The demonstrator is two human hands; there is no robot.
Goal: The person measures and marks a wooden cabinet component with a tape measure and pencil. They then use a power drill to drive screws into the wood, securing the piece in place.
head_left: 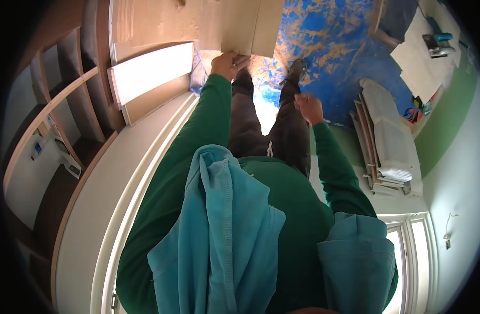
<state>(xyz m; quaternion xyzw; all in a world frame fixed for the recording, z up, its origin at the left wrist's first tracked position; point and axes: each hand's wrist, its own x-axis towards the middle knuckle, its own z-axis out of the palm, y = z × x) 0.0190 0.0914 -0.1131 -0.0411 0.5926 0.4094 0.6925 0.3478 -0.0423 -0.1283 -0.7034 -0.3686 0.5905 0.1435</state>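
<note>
My left hand grips the near edge of a flat light-brown board, its fingers bent around the edge close to a corner. The board lies past my left foot and has a straight seam or fold along it. Beside my right thigh, my right hand hangs with loosely curled fingers, and I see nothing in it. Its nearest neighbour is my dark trouser leg.
Blue sheeting strewn with sawdust covers the floor ahead. Wrapped panels are stacked at the right. A teal power tool rests on a pale sheet. Brown shelving and a bright white panel stand left.
</note>
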